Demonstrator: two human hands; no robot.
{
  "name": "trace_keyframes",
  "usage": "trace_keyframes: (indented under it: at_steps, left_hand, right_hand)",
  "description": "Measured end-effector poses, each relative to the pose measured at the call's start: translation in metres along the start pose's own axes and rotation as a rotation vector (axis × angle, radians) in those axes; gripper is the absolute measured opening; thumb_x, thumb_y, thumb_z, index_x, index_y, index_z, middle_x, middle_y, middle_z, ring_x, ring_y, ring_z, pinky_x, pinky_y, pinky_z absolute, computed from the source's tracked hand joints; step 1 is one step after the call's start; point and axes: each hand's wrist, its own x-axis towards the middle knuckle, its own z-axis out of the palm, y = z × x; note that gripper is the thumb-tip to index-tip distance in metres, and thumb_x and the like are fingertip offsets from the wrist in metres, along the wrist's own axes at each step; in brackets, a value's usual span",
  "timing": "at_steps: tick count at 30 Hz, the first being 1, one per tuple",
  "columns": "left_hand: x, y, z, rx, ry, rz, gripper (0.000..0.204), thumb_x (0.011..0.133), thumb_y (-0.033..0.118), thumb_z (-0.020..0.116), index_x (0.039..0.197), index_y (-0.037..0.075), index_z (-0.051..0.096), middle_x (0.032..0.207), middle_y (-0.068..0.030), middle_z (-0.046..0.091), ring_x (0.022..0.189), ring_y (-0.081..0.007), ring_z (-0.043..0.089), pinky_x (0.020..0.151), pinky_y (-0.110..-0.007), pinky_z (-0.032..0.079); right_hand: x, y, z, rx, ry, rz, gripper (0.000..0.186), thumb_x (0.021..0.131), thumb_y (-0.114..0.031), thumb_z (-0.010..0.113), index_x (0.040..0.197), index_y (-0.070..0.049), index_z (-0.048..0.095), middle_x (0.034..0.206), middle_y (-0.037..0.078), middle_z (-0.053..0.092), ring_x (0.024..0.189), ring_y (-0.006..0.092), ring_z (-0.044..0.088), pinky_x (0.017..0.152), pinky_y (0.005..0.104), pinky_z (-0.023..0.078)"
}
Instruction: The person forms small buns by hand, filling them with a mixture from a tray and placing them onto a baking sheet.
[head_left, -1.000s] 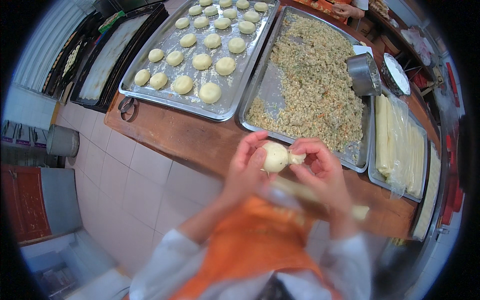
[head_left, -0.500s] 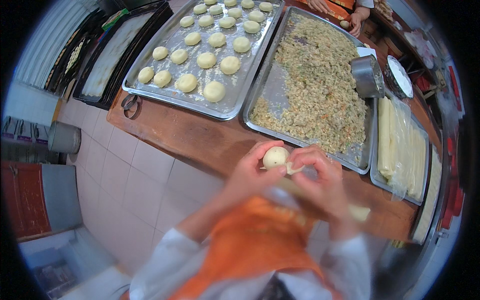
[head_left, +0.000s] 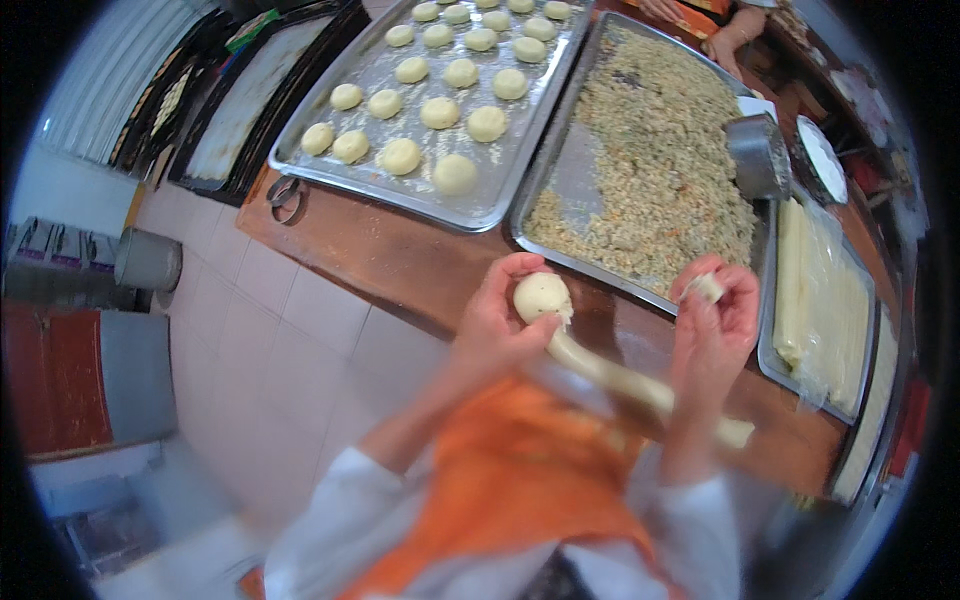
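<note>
My left hand [head_left: 497, 318] is closed round a pale dough ball [head_left: 541, 297], whose right side looks torn and ragged. Apart from it, my right hand [head_left: 722, 305] pinches a small scrap of dough [head_left: 707, 288] between thumb and fingers, over the near edge of the filling tray. A long dough rope [head_left: 610, 376] lies on the wooden table below my hands, partly hidden by my right wrist. Ahead is a metal tray [head_left: 575, 258] heaped with crumbly, speckled filling [head_left: 660, 170]. To its left, rounded dough cakes [head_left: 455, 174] sit in rows on a floured metal tray [head_left: 305, 165].
A metal cup [head_left: 757, 155] rests on the filling tray's right edge. Farther right, plastic film partly covers dough strips [head_left: 815, 300] in a tray. Ring cutters [head_left: 286, 198] lie at the table's left corner. Across the table are another person's hands [head_left: 725, 45]. Dark baking trays [head_left: 260, 100] stand at left.
My right hand has pulled away from the dough ball to the right, taking a scrap of dough with it. The left hand keeps the ball. The whole view has shifted slightly.
</note>
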Motion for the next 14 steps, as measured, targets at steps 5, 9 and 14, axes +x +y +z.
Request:
trace_keyframes:
  at_steps: [5,9,14]
  left_hand:
    - [0.005,-0.018,-0.081,1.193,0.17,0.576,0.059,0.063,0.002,0.067,0.117,0.002,0.045,0.112,-0.0123,0.052,0.097,-0.0253,0.054,0.083,-0.031,0.044]
    - [0.0,-0.038,-0.125,1.607,0.032,0.618,0.063,0.062,0.002,0.064,0.122,0.004,0.043,0.124,-0.0147,0.046,0.113,-0.0297,0.045,0.096,-0.041,0.034]
    - [-0.007,-0.04,-0.113,1.609,-0.093,0.42,0.076,0.062,0.017,0.067,0.129,0.005,0.034,0.134,-0.016,0.034,0.123,-0.0299,0.034,0.104,-0.04,0.023]
  right_hand:
    - [-0.033,0.018,-0.026,-0.091,0.094,0.328,0.019,0.078,0.008,0.051,0.091,-0.005,0.047,0.095,0.008,0.053,0.077,0.0122,0.05,0.068,0.0231,0.043]
    - [-0.037,0.03,-0.036,-0.038,0.082,0.416,0.019,0.078,0.007,0.051,0.092,-0.005,0.048,0.095,0.009,0.052,0.075,0.0122,0.049,0.066,0.0237,0.042]
    - [-0.033,0.037,-0.039,0.006,0.09,0.449,0.019,0.08,0.006,0.052,0.095,-0.005,0.047,0.095,0.01,0.052,0.074,0.0126,0.049,0.065,0.0244,0.042]
